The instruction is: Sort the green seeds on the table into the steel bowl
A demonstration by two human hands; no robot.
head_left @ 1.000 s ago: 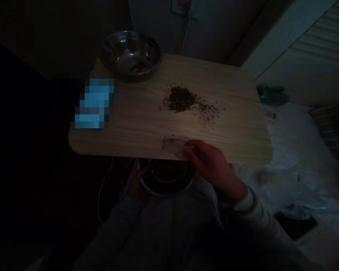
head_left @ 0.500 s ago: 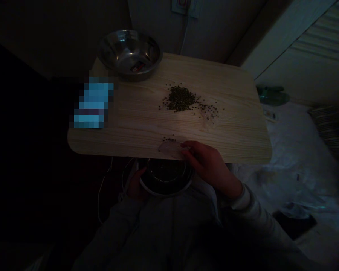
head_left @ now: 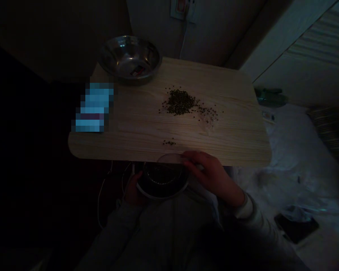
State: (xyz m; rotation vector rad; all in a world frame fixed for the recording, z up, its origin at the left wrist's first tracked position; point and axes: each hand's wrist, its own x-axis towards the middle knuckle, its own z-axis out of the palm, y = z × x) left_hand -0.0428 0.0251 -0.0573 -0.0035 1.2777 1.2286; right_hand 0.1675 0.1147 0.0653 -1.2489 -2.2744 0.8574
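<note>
Small dark-green beans, like mung beans (head_left: 181, 101), lie in a heap on the light wooden tabletop (head_left: 124, 124), with looser ones (head_left: 208, 113) scattered to the right. A few more beans (head_left: 169, 142) lie close to the front edge. My right hand (head_left: 210, 171) pinches a thin, clear, rounded piece (head_left: 171, 158), perhaps a plastic lid, at the table's front edge. Below that edge my left hand (head_left: 133, 191) grips the left side of a dark round dish (head_left: 162, 184) with a pale rim. Dim light hides what the dish contains and most of the left fingers.
A shiny metal basin (head_left: 131, 60) stands at the back left corner. Nearer, at the left edge, lies a blurred-out bright screen (head_left: 93, 107). A green bottle (head_left: 271, 97) and a dark flat object (head_left: 296, 227) rest on white cloth to the right. Cables hang below left.
My right hand has drawn the clear piece toward me, from beside the few front beans to the table's edge. The dish has shifted slightly left. The view has tilted a little.
</note>
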